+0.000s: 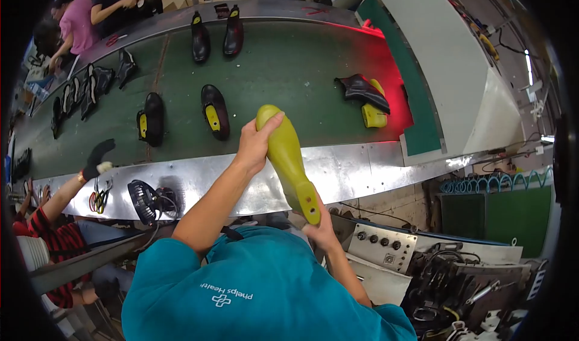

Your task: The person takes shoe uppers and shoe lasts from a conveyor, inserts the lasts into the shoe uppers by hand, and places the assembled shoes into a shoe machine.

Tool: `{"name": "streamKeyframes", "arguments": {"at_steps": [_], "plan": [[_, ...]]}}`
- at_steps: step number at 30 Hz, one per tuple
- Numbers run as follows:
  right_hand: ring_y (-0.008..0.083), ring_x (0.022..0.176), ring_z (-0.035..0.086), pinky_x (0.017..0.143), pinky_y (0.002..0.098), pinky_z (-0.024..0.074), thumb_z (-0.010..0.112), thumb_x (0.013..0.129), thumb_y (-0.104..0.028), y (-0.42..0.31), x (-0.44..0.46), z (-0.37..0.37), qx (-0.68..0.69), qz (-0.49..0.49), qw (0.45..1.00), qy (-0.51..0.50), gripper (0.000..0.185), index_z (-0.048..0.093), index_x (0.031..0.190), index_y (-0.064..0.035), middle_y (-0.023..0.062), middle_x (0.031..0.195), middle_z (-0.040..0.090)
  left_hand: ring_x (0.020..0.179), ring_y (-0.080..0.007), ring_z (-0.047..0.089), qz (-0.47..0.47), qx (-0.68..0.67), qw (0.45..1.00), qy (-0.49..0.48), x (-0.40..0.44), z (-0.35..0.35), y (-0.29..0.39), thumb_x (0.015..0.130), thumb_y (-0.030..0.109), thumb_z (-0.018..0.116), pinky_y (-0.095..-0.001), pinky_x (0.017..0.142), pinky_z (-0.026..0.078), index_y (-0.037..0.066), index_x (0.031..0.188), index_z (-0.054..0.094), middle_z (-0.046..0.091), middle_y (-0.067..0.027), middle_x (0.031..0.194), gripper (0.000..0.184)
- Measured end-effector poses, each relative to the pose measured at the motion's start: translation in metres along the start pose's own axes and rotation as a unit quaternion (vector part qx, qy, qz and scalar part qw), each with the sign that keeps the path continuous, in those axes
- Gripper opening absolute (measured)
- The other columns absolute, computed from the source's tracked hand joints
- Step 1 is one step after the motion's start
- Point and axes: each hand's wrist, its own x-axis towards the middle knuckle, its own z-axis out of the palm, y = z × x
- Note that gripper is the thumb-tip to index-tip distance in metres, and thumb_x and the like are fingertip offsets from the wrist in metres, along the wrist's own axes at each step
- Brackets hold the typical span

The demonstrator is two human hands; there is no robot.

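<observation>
At the belt (289, 69), a last (283, 157) is held two-handed.
Over the rim (344, 169) it slants, gripped near the toe (269, 113) by the left hand (254, 143), at the heel (310, 205) by the right hand (322, 229); it is best steadied from both ends.

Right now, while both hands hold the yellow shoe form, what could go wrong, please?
The smooth-looking yellow shoe form could slip if the left hand or right hand loosens its grip. The black fan sits at the metal ledge near the left forearm, so a wide swing might knock it.
</observation>
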Motion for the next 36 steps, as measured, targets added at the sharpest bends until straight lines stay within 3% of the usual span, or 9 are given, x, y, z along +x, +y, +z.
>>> {"name": "streamKeyframes", "arguments": {"at_steps": [1,2,5,14,18,22,27,32,36], "plan": [[0.0283,0.127,0.061,0.106,0.0441,0.0483,0.087,0.080,-0.028,-0.005,-0.002,0.010,-0.183,-0.119,0.975,0.035,0.085,0.047,0.148,0.0023,0.0167,0.132,0.065,0.096,-0.0198,0.069,0.003,-0.011,1.000,-0.016,-0.009,0.007,0.010,0.097,0.027,0.073,-0.0356,0.083,0.059,0.000,0.121,0.061,0.070,-0.0132,0.112,0.038],[0.0283,0.127,0.061,0.106,0.0441,0.0483,0.087,0.080,-0.028,-0.001,-0.003,0.013,-0.182,-0.124,0.975,0.041,0.085,0.047,0.148,0.0023,0.0167,0.132,0.065,0.096,-0.0198,0.069,0.003,-0.008,1.000,-0.023,-0.020,0.016,0.017,0.097,0.027,0.073,-0.0356,0.083,0.059,0.000,0.121,0.061,0.070,-0.0132,0.112,0.038],[0.0322,0.090,0.076,0.075,0.0341,0.0606,0.091,0.077,-0.026,0.024,-0.003,0.005,-0.492,-0.262,0.801,0.216,0.079,0.054,0.138,0.0061,0.0222,0.110,0.072,0.098,-0.0205,0.069,0.064,-0.035,0.995,-0.067,-0.048,0.038,0.025,0.098,0.023,0.072,-0.0360,0.085,0.059,-0.002,0.125,0.059,0.070,-0.0152,0.116,0.040],[0.0286,0.082,0.076,0.068,0.0326,0.0610,0.089,0.078,-0.034,0.021,-0.027,0.009,-0.643,-0.313,0.652,0.253,0.066,0.063,0.126,0.0041,0.0188,0.117,0.071,0.100,-0.0195,0.069,0.112,0.043,0.982,-0.143,-0.073,0.051,0.033,0.099,0.017,0.069,-0.0351,0.087,0.059,-0.004,0.126,0.057,0.069,-0.0172,0.120,0.036],[0.0284,0.082,0.076,0.068,0.0331,0.0608,0.088,0.078,-0.033,0.029,-0.034,0.000,-0.611,-0.289,0.692,0.254,0.067,0.062,0.128,0.0024,0.0176,0.119,0.070,0.102,-0.0189,0.068,0.115,0.068,0.978,-0.162,-0.068,0.057,0.026,0.099,0.018,0.068,-0.0347,0.088,0.058,-0.005,0.126,0.057,0.069,-0.0170,0.121,0.036],[0.0318,0.087,0.075,0.074,0.0357,0.0603,0.087,0.077,-0.022,0.051,-0.035,-0.015,-0.501,-0.244,0.792,0.248,0.068,0.058,0.134,0.0023,0.0183,0.117,0.071,0.099,-0.0154,0.067,0.062,0.162,0.966,-0.193,-0.043,0.047,0.001,0.101,0.024,0.068,-0.0317,0.089,0.055,-0.004,0.125,0.058,0.070,-0.0132,0.114,0.038],[0.0426,0.101,0.070,0.084,0.0438,0.0580,0.083,0.079,-0.014,0.069,-0.039,-0.033,-0.431,-0.099,0.868,0.226,0.070,0.054,0.141,0.0020,0.0257,0.113,0.070,0.097,-0.0154,0.065,0.029,0.336,0.933,-0.128,0.027,-0.027,-0.133,0.101,0.029,0.069,-0.0308,0.088,0.053,-0.002,0.123,0.059,0.069,-0.0095,0.108,0.039],[0.0454,0.104,0.067,0.090,0.0488,0.0549,0.079,0.083,-0.019,0.125,-0.044,-0.064,-0.446,0.054,0.872,0.192,0.074,0.048,0.148,-0.0014,0.0272,0.115,0.068,0.101,-0.0257,0.068,-0.064,0.407,0.905,-0.106,0.051,-0.076,-0.209,0.096,0.033,0.072,-0.0388,0.092,0.054,-0.002,0.128,0.057,0.071,-0.0149,0.113,0.050],[0.0440,0.107,0.066,0.091,0.0493,0.0543,0.077,0.083,-0.018,0.124,-0.039,-0.089,-0.475,0.128,0.866,0.088,0.077,0.045,0.151,-0.0063,0.0264,0.121,0.067,0.098,-0.0349,0.067,-0.010,0.505,0.858,-0.092,0.051,-0.096,-0.231,0.092,0.039,0.074,-0.0409,0.090,0.054,0.001,0.126,0.062,0.068,-0.0210,0.112,0.053]]}}
